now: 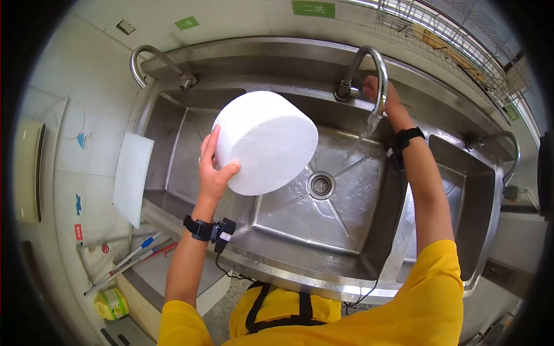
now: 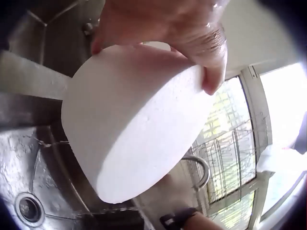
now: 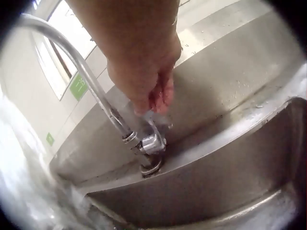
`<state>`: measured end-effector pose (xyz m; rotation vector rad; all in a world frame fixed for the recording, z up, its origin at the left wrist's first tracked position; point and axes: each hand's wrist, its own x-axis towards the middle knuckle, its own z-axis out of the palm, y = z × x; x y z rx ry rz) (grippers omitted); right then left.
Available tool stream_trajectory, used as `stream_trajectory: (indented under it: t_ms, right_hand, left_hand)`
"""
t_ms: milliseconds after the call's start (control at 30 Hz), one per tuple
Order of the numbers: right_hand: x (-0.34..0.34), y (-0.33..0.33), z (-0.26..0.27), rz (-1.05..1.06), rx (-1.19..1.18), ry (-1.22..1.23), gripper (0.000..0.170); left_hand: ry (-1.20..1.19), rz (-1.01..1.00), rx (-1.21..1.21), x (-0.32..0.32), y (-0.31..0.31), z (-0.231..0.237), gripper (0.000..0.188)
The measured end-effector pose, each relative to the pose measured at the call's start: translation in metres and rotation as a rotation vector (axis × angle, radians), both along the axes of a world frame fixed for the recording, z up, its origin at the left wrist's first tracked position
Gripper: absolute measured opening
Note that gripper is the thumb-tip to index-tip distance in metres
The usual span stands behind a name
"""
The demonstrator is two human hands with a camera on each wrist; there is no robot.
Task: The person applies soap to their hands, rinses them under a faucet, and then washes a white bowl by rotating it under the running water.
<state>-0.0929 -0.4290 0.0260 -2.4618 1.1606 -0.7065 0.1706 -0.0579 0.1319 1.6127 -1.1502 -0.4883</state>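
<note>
My left hand (image 1: 214, 167) grips a thick white round block (image 1: 271, 153) with a smooth flat face. The thumb lies at the edge of that face and the fingers spread along the curved side. In the left wrist view the block (image 2: 139, 129) hangs tilted below the wet left hand (image 2: 168, 24), over the steel sink. My right hand (image 1: 384, 95) is behind the middle tap (image 1: 378, 63), from which water runs into the basin. Up close in the right wrist view, the curled fingers of the right hand (image 3: 148, 72) hold the tap lever (image 3: 154, 132).
Water runs toward the drain (image 1: 321, 185) of the middle basin. Other taps curve over the left (image 1: 153, 51) and right (image 1: 508, 141) sides. A white board (image 1: 133, 179) leans at the left wall. A wire rack (image 1: 427, 40) stands behind; a cable trails from each wrist camera.
</note>
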Motion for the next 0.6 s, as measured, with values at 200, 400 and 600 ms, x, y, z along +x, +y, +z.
stream_trajectory:
  t_ms: [200, 400, 600]
  right_hand:
    - [-0.002, -0.034, -0.022, -0.001, -0.212, 0.037, 0.032]
    - [-0.001, -0.035, -0.027, 0.024, -0.166, -0.031, 0.031]
    - [-0.004, -0.01, -0.005, -0.249, 0.021, 0.135, 0.032]
  left_hand:
    - [0.784, 0.075, -0.089, -0.003, 0.014, -0.014, 0.075]
    - [0.97, 0.15, -0.081, -0.01, 0.019, -0.012, 0.068]
    - [1.154, 0.252, -0.126, -0.02, 0.019, -0.009, 0.065]
